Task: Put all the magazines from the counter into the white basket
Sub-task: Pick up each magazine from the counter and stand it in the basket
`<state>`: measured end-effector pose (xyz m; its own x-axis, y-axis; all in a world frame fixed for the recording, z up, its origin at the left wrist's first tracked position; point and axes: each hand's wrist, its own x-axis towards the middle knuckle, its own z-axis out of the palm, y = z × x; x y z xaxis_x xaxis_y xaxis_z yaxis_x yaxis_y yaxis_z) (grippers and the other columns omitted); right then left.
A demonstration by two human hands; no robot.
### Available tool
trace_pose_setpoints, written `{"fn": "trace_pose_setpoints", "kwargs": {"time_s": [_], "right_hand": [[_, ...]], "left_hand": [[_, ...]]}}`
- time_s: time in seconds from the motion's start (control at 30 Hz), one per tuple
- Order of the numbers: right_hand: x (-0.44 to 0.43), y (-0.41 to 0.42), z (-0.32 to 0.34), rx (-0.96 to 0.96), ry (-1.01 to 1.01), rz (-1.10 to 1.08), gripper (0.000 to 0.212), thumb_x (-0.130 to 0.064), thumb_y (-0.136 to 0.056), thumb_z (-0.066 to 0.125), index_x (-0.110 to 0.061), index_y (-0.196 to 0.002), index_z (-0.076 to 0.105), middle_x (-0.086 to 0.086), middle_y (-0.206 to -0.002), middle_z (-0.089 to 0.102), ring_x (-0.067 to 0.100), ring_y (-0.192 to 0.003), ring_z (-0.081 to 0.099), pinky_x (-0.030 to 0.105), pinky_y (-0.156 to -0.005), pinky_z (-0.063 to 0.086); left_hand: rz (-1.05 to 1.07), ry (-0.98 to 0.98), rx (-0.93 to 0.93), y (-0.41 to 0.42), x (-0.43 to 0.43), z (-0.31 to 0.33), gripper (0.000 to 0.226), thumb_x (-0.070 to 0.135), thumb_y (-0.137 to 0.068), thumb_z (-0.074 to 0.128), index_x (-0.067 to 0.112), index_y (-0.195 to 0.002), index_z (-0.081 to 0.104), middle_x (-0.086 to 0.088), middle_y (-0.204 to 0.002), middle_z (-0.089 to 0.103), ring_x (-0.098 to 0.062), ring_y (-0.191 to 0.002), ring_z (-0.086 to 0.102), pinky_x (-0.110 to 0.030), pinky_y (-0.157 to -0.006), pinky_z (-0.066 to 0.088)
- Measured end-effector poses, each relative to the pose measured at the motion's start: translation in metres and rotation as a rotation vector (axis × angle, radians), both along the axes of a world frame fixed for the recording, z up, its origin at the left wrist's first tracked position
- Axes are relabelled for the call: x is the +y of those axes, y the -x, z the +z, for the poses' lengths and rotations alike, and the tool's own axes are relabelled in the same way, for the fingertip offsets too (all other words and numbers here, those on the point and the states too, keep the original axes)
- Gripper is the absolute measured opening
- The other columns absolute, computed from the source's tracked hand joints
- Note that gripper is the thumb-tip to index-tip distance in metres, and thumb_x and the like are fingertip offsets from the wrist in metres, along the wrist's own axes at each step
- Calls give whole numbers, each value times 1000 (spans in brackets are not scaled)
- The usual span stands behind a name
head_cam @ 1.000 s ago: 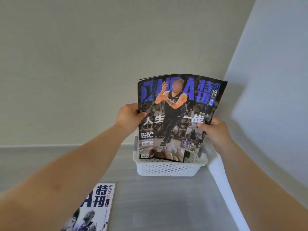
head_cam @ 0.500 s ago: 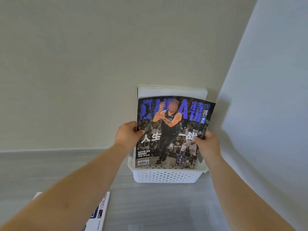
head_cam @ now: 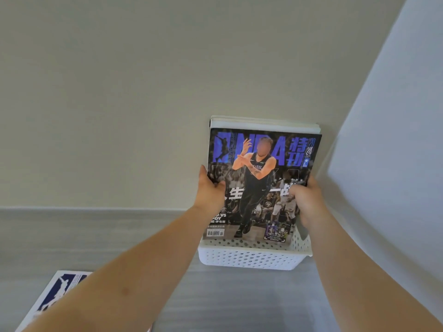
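bare desk [head_cam: 107, 238] left of white basket [head_cam: 247, 259], back wall [head_cam: 119, 92] just behind, side wall [head_cam: 395, 140] close right, upright magazines [head_cam: 263, 123] crowding inside

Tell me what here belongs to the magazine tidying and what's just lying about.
Job: dark magazine gripped by left hand and right hand; white basket; magazines standing behind it; flat magazine at lower left.
Just there: grey counter; walls.
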<state>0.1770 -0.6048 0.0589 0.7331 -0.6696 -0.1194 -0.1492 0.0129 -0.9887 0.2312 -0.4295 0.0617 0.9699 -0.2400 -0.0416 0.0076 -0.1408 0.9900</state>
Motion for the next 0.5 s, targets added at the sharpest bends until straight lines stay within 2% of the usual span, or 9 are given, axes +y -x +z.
{"fn": "trace_pose_setpoints", "kwargs": {"time_s": [0.07,0.13,0.17,0.23,0.27,0.3,0.33,0.4,0.5], "right_hand": [[-4,-4,-1,-14,-7,-2,37,5,-76,46,-23,-99,55,10,-97,64,27,-81,63,35,-71,52],[-5,-5,-2,-32,35,1,37,3,-76,45,-26,-97,54,9,-99,64,28,-87,62,40,-77,53],[-5,-5,-3,-39,65,1,36,2,-78,45,-28,-96,53,7,-97,64,27,-87,61,39,-77,52],[-2,-4,-3,-56,136,-9,34,1,-80,44,-29,-95,51,-2,-85,62,19,-78,58,29,-64,49],[-1,-3,-3,-62,171,-19,34,2,-80,44,-25,-99,51,-6,-83,60,13,-72,56,24,-58,45],[1,-1,-2,-75,195,-30,37,3,-79,45,-21,-107,49,-5,-85,60,8,-68,54,20,-54,42],[3,1,-2,-88,204,-49,41,4,-79,45,-19,-112,46,-1,-94,61,6,-69,53,17,-53,40],[9,10,0,-91,215,-117,52,3,-80,46,-22,-123,36,6,-120,53,11,-85,51,17,-59,37],[29,34,-2,-36,375,-259,67,1,-79,50,-14,-139,23,11,-141,37,23,-124,40,25,-90,34]], "left_hand": [[19,30,11,-1,-2,-2,41,2,-91,36,14,-129,28,1,-84,52,-7,-59,42,-3,-32,35],[1,22,6,-2,1,-3,39,4,-92,36,15,-129,30,10,-77,47,-4,-62,43,-1,-33,36],[-11,2,-9,-2,3,-4,39,4,-92,36,15,-129,30,13,-78,46,-1,-64,43,0,-35,36],[-37,-57,-43,-3,9,-5,38,6,-92,37,16,-129,33,15,-81,49,0,-72,48,1,-42,39],[-53,-88,-56,-2,12,-5,38,8,-92,39,16,-129,34,11,-88,53,-6,-83,54,-2,-52,42],[-70,-121,-63,-1,17,-6,41,11,-91,42,16,-130,33,6,-101,56,-15,-100,56,-9,-69,45],[-81,-159,-63,1,23,-8,47,15,-90,46,16,-134,29,0,-119,53,-20,-119,48,-19,-87,43],[-56,-249,-48,8,40,-12,61,22,-88,51,17,-141,20,-5,-145,34,-20,-136,29,-33,-109,29],[19,-322,-78,25,85,-20,52,22,-88,51,17,-137,32,-6,-147,32,-18,-135,29,-27,-108,24]]}}
